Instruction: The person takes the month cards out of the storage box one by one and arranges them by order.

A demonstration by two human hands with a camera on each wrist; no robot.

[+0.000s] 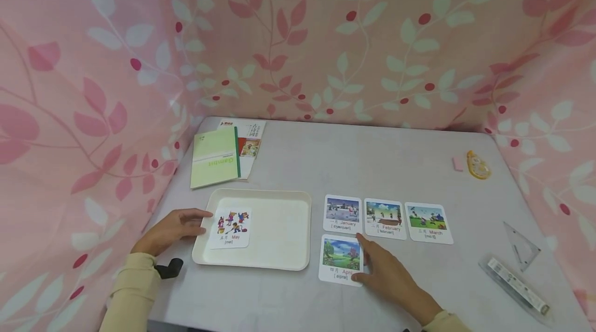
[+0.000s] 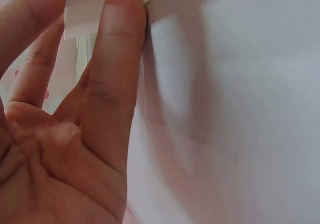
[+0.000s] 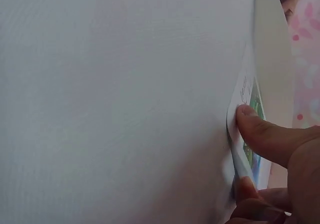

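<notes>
Off-white, a shallow rectangular tray (image 1: 279, 231) sits on the pale cloth-covered table (image 1: 396, 303); clock bearings are by the head view, with twelve at the far side. Inside the tray, at its nine o'clock end, lies the May card (image 1: 233, 226), picture side up. The left hand (image 1: 171, 231) is at the tray's nine o'clock rim, its fingers fairly straight and spread, touching the edge — how firmly, I cannot tell. The April card (image 1: 340, 254) is on the table just off the tray's four o'clock corner. The right hand (image 1: 388, 272) pinches this card at its three o'clock edge between thumb and fingers; the right wrist view shows that edge bowed slightly upward. From the April card, the January card (image 1: 343, 212) lies at twelve, the February card (image 1: 383, 215) at one to two, and the March card (image 1: 427, 220) at two — all three face up in one row. A green notebook (image 1: 214, 159), overlapping a booklet (image 1: 253, 130), lies at the tray's eleven o'clock. From the April card, a pink eraser (image 1: 458, 164) and a yellow object (image 1: 478, 165) bear two; a clear set square (image 1: 523, 252) bears three.
</notes>
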